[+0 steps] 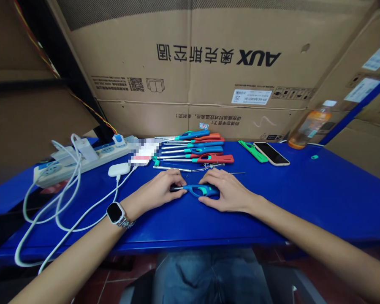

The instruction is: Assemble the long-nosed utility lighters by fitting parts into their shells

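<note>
Both hands grip one blue long-nosed lighter (194, 188) with a teal trigger, low over the blue table. My left hand (164, 188) is closed around its metal barrel, thumb and fingers pinching near the blue body. Around the handle end, my right hand (226, 190) is closed, fingers above and thumb below. Just beyond the hands lies a loose metal barrel (172, 169) with thin wires and small parts at its right end. Behind that is a row of red and blue lighters, among them a red lighter (217, 158), barrels pointing left.
A power strip (114, 147) with tangled white cables (79, 190) and a white charger case (118, 169) occupy the left. A phone (271, 153) rests by a green lighter casing (255, 152) at right. An orange drink bottle (310, 126) leans against the cardboard (190, 25).
</note>
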The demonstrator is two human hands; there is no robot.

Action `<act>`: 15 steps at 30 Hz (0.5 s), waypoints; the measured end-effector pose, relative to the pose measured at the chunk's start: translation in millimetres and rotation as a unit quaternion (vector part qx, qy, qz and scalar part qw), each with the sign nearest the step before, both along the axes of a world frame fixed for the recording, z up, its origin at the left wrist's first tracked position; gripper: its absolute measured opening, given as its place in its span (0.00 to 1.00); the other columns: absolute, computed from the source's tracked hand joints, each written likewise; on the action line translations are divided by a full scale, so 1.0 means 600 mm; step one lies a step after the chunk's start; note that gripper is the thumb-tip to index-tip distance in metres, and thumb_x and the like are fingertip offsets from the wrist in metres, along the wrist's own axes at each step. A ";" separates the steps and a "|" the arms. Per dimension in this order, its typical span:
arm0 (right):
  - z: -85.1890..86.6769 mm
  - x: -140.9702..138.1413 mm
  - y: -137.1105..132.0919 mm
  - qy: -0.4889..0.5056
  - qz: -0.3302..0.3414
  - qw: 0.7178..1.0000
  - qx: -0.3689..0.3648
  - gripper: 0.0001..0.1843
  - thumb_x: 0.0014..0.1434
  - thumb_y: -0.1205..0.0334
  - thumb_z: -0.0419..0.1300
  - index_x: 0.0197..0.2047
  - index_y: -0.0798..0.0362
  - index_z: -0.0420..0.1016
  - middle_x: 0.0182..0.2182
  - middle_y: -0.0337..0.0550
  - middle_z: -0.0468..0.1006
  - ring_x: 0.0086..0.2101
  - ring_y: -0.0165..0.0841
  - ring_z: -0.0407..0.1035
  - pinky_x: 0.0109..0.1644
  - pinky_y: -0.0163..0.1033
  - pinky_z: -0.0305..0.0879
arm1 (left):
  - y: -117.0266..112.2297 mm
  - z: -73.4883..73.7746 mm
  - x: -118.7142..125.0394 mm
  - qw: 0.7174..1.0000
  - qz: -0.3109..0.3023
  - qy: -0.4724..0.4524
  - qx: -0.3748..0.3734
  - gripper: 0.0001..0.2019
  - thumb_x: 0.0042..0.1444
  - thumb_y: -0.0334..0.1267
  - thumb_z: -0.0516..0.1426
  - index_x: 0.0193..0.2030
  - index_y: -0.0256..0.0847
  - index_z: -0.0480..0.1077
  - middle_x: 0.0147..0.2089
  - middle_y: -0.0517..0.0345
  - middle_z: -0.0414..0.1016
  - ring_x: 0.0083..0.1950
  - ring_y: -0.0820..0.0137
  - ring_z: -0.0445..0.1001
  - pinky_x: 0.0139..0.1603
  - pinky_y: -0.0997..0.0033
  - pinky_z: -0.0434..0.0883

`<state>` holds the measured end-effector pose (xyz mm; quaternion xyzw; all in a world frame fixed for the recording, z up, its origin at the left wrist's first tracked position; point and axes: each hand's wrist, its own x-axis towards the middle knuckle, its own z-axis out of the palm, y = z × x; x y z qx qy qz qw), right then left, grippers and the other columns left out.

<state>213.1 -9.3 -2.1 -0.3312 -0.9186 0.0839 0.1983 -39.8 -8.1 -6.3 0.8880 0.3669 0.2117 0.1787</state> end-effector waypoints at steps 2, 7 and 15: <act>0.000 -0.006 0.002 0.001 -0.008 1.000 -0.008 0.17 0.57 0.49 0.64 0.43 0.53 0.75 0.40 0.46 0.76 0.44 0.40 0.70 0.48 0.46 0.67 | -0.001 0.000 0.000 1.000 0.001 0.002 -0.001 0.06 0.62 0.39 0.58 0.40 0.39 0.74 0.41 0.55 0.73 0.42 0.66 0.72 0.44 0.68 0.69; -0.006 -0.015 0.008 0.046 -0.001 0.998 -0.047 0.13 0.56 0.53 0.66 0.39 0.53 0.76 0.39 0.43 0.75 0.41 0.36 0.70 0.46 0.42 0.69 | 0.001 -0.001 -0.002 1.000 0.001 -0.011 0.002 0.06 0.62 0.39 0.58 0.38 0.39 0.74 0.39 0.56 0.74 0.41 0.67 0.72 0.44 0.68 0.68; -0.007 -0.012 0.005 0.086 0.021 0.995 -0.044 0.11 0.57 0.55 0.65 0.39 0.54 0.75 0.37 0.43 0.74 0.38 0.35 0.70 0.44 0.40 0.69 | 0.004 -0.001 0.001 1.000 0.000 -0.017 0.005 0.05 0.60 0.37 0.59 0.36 0.39 0.73 0.36 0.56 0.74 0.39 0.67 0.72 0.41 0.68 0.68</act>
